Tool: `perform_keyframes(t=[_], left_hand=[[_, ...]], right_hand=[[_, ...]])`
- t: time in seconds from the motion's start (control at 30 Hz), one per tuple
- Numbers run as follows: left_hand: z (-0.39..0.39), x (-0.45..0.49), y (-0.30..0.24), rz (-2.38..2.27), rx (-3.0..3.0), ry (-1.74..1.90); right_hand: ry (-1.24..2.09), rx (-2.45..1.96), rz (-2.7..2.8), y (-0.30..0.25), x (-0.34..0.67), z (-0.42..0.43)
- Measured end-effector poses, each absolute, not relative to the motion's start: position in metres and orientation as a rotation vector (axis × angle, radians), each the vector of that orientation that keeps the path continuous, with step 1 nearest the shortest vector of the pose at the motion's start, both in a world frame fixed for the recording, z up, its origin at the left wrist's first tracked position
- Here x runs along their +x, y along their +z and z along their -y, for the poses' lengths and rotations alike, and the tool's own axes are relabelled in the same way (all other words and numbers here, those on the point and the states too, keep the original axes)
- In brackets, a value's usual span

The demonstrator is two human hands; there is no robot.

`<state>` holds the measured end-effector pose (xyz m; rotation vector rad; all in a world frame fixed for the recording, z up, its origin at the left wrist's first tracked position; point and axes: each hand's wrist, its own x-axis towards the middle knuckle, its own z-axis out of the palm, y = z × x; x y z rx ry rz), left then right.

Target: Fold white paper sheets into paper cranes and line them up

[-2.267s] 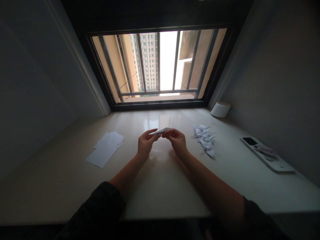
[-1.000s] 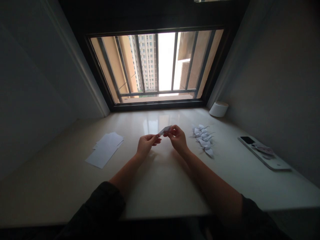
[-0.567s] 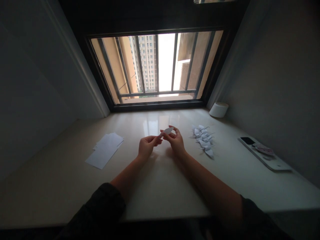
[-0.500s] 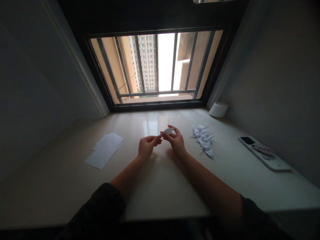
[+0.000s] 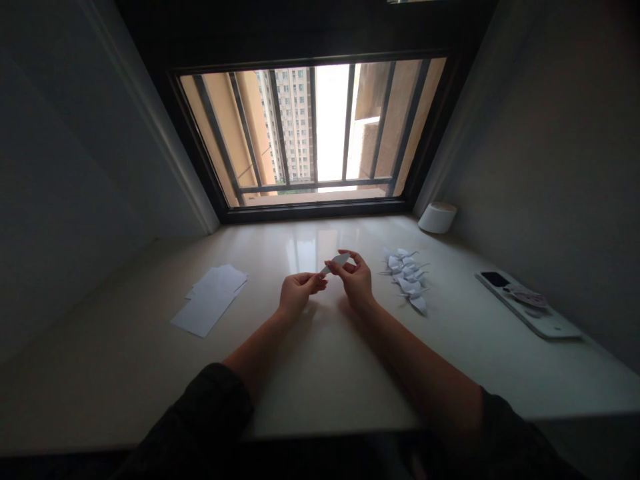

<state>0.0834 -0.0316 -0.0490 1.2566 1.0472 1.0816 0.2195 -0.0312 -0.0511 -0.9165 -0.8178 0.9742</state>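
Two bare hands meet over the middle of the desk [image 5: 320, 373], a bit nearer the window edge than the front edge. The right hand [image 5: 357, 283] pinches a small folded paper [image 5: 338, 261] between its thumb and fingers. The paper is thin and pointed. It tilts, with its high end to the right. The left hand [image 5: 296, 293] is curled, and its fingertips close on the low end of the paper. So both hands are clamped on the same small paper, and it is held up off the desk top. The hands are close together, but the palms do not touch.

Just to the right of the right hand lies a little heap of folded paper birds [image 5: 407, 277]. Near the left edge of the desk lies a flat stack of white sheets [image 5: 210, 300]. In the far right corner stands a short round white pot [image 5: 439, 217]. Along the right edge lies a long flat white tray [image 5: 545, 325] with a small dark thing [image 5: 494, 279] on its far end. Dark sleeves [image 5: 210, 413] cover both arms near the front edge
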Motion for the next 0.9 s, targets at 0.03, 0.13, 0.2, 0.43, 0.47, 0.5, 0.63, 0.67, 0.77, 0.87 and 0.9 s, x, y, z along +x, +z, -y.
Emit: perform_keyframes(t=[0.03, 0.13, 0.2, 0.43, 0.47, 0.5, 0.63, 0.67, 0.77, 0.87, 0.9], left_hand=[[0.0316, 0.0834, -0.049, -1.051, 1.253, 1.084], [0.0319, 0.0839, -0.0482, -1.058, 1.233, 1.094], [0.0321, 0.0845, -0.0471, -1.063, 1.224, 1.099], [0.0307, 0.0844, -0.0489, -1.067, 1.258, 1.124], [0.0305, 0.0837, -0.0496, -1.074, 1.289, 1.123], [0.0305, 0.083, -0.05, -1.087, 1.335, 1.12], [0.0309, 0.0805, -0.0474, -1.125, 1.48, 1.077], [0.031, 0.0803, -0.0462, -1.124, 1.472, 1.073], [0.0307, 0.0794, -0.0438, -1.14, 1.452, 1.112], [0.0294, 0.0776, -0.0442, -1.181, 1.516, 1.172], [0.029, 0.0769, -0.0445, -1.187, 1.545, 1.185]], right_hand=[[0.98, -0.919, 0.815, -0.051, 0.2196, 0.0313], [0.996, -0.927, 0.792, -0.0514, 0.2208, 0.0306], [0.99, -0.939, 0.771, -0.0523, 0.2222, 0.0291], [0.969, -0.919, 0.758, -0.0565, 0.2266, 0.0239], [0.965, -0.917, 0.784, -0.0564, 0.2269, 0.0239], [0.956, -0.913, 0.818, -0.0563, 0.2271, 0.024], [0.895, -0.913, 0.938, -0.0558, 0.2265, 0.0247], [0.889, -0.916, 0.959, -0.0559, 0.2262, 0.0247], [0.948, -0.894, 1.076, -0.0563, 0.2253, 0.0255], [1.006, -0.872, 1.256, -0.0557, 0.2254, 0.0282], [1.0, -0.883, 1.311, -0.0552, 0.2259, 0.0295]])
